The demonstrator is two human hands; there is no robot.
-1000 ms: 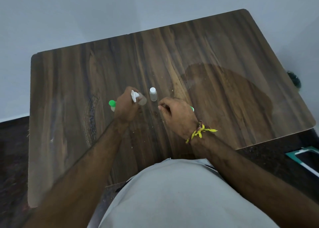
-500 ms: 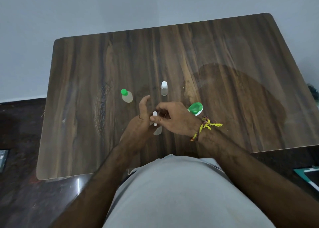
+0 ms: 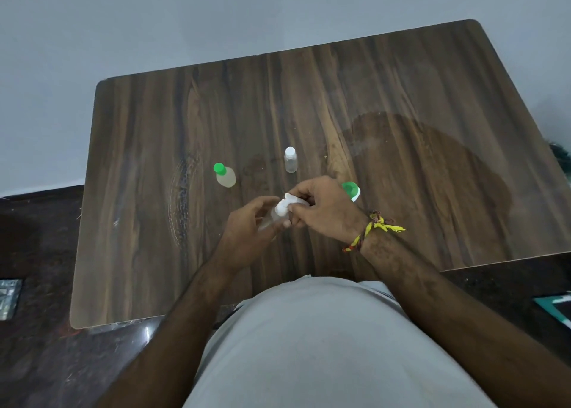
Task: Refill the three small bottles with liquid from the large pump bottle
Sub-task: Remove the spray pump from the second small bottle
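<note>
Near the middle of the frame, just above the person's grey shirt, both hands meet over the wooden table (image 3: 401, 105). The left hand (image 3: 247, 225) curls round the body of a small clear bottle (image 3: 268, 219), held tilted off the tabletop, and the right hand (image 3: 321, 210) pinches the bottle's white cap (image 3: 282, 207) between thumb and fingertips, as if twisting it; whether the cap is coming off or going on cannot be told from this view. Up and to the left of the hands a second small bottle with a green cap (image 3: 225, 175) stands on the table, with what looks like pale yellowish liquid inside. Straight above the hands stands a third small bottle with a white cap (image 3: 290, 160), clear-sided; how full it is cannot be made out. Just right of the right hand, partly hidden behind it, a green-and-white item (image 3: 352, 190) rests on the table; it may belong to the large pump bottle, but too little shows to be sure. Judging by this, the refilling seems to be somewhere in the middle: both standing bottles are capped and the third is being handled at the cap, so at least one fill or one closing probably remains.
</note>
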